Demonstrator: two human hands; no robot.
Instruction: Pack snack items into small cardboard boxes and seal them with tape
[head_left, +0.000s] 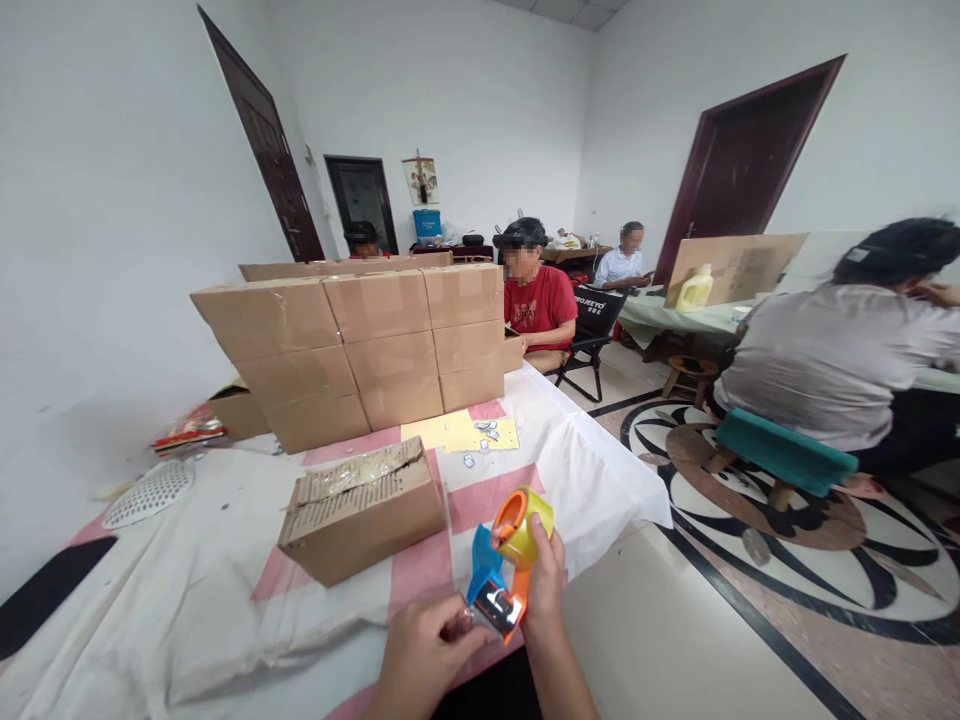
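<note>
You are wearing the one camera on your head, and it is covering the whole scene alone. It is facing forward and slightly down across the table [187, 620], from that table's near edge. Your left hand [420, 655] and right hand [544, 585] are sitting close under the lens at the bottom edge, with the tape dispenser [504, 560] between them. The stacked cartons [360, 350] are lying at mid-distance. A person in red [536, 300] and the far wall [465, 100] are showing well beyond. The lens is working wide, so the door [262, 140] is leaning at the frame's edge.
</note>
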